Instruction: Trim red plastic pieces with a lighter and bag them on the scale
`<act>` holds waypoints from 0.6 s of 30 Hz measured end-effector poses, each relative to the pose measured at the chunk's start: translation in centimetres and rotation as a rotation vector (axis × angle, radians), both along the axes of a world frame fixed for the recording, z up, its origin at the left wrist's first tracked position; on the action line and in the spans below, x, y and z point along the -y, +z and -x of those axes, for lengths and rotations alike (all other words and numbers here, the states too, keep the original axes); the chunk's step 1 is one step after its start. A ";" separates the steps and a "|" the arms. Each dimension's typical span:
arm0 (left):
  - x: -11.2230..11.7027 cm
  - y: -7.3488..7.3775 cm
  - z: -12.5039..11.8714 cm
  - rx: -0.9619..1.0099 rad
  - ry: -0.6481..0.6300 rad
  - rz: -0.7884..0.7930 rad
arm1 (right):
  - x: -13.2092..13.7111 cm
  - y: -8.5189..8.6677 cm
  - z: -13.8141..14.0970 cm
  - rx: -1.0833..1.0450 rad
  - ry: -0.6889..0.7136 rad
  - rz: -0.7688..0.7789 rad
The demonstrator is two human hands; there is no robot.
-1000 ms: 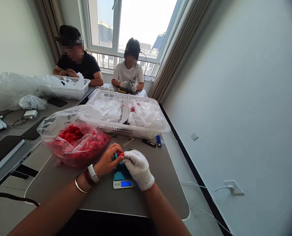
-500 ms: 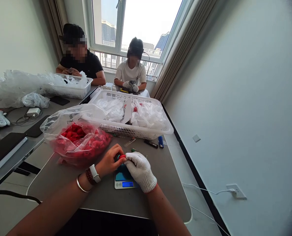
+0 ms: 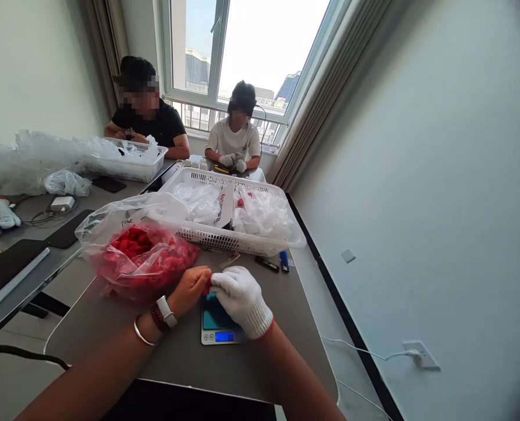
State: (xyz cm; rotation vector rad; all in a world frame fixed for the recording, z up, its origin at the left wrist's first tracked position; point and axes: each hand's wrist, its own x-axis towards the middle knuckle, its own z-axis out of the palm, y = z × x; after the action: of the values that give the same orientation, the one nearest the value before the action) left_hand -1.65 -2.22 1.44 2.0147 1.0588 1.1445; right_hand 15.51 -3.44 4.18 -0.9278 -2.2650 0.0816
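My bare left hand (image 3: pixel 191 289) and my right hand (image 3: pixel 241 297), in a white knitted glove, meet over the far end of a small digital scale (image 3: pixel 218 323) with a teal platform and a lit blue display. Both hands are curled and pinch a small red piece (image 3: pixel 207 286) between their fingertips; most of it is hidden. Just left of my left hand lies a clear plastic bag of red pieces (image 3: pixel 142 252).
A white basket of plastic bags (image 3: pixel 229 210) stands behind the scale, with a black marker (image 3: pixel 267 264) and a blue lighter (image 3: pixel 284 261) at its foot. Two other people work at the far end by the window. A second white basket (image 3: pixel 131 161) is on the left table.
Both hands have drawn closer together over the red piece, which is more covered. The view has shifted slightly; the scale and bag stay put.
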 end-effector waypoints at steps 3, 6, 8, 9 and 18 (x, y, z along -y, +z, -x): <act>0.2 0.3 0.2 -0.149 0.049 -0.144 | -0.6 -0.1 0.2 -0.056 0.019 0.177; 0.0 0.8 0.1 -0.464 0.068 -0.351 | -0.9 -1.1 -0.1 -0.113 0.035 0.283; -0.4 1.4 -0.1 -0.692 0.078 -0.466 | -0.9 -1.9 -0.4 -0.157 -0.022 0.290; -0.7 1.8 -0.2 -0.784 0.069 -0.509 | -0.9 -2.2 -0.5 -0.177 -0.065 0.286; -1.8 3.7 -1.1 -0.945 -0.009 -0.626 | -1.0 -3.4 -1.6 -0.437 -0.230 0.319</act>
State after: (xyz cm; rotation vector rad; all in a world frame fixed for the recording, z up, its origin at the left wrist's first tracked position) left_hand -0.56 -0.38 5.10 3.2070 1.1722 0.4915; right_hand 17.06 -2.47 0.82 -1.1977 -1.7583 0.5045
